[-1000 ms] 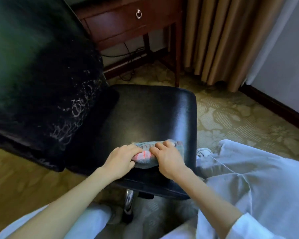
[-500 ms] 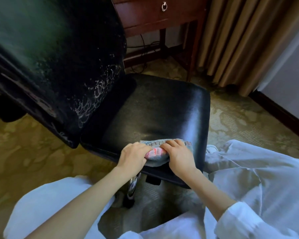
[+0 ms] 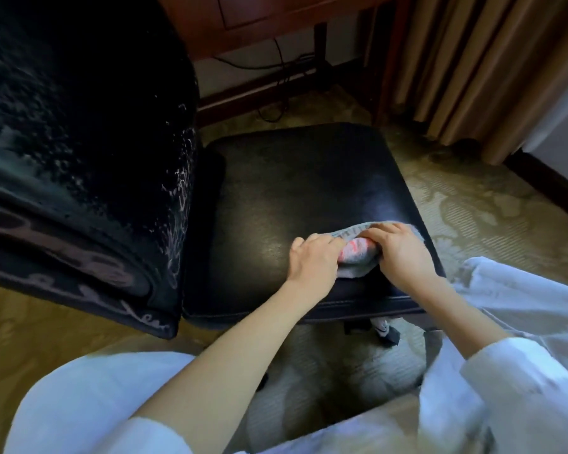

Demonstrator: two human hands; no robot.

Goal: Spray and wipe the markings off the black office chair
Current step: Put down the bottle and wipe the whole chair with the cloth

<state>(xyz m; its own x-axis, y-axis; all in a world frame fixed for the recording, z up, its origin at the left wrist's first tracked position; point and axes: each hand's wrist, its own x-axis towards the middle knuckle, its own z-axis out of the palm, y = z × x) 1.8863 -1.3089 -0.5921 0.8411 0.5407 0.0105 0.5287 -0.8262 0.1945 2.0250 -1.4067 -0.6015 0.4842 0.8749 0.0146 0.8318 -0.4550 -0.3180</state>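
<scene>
Gripping one bunched grey cloth (image 3: 358,257) with pink marks, my two hands press it onto the seat (image 3: 292,191) of the black office chair, near its front edge. My left grip (image 3: 312,260) curls round the cloth's left end. My right grip (image 3: 402,253) is clenched over its right end, fingers folded across the top. The cloth lies between the two grips and under both.

Compared with half a second ago, both grips have kept their grasp on the cloth. They now sit further toward the seat's right front corner. The view has come closer to the chair, and the ring pull on the drawer has gone out of sight.

Counted: two grips, one cloth, one chair with one seat and one backrest (image 3: 79,142). The backrest stands to the left of my left grip. Pale scribbled markings (image 3: 177,198) run along the backrest edge nearest the seat. One dark wooden table (image 3: 276,18) stands beyond the grips, with cables (image 3: 276,60) hanging beneath it. Tan curtains (image 3: 473,60) hang beyond and to the right of my right grip. Patterned carpet (image 3: 505,208) covers the floor.
</scene>
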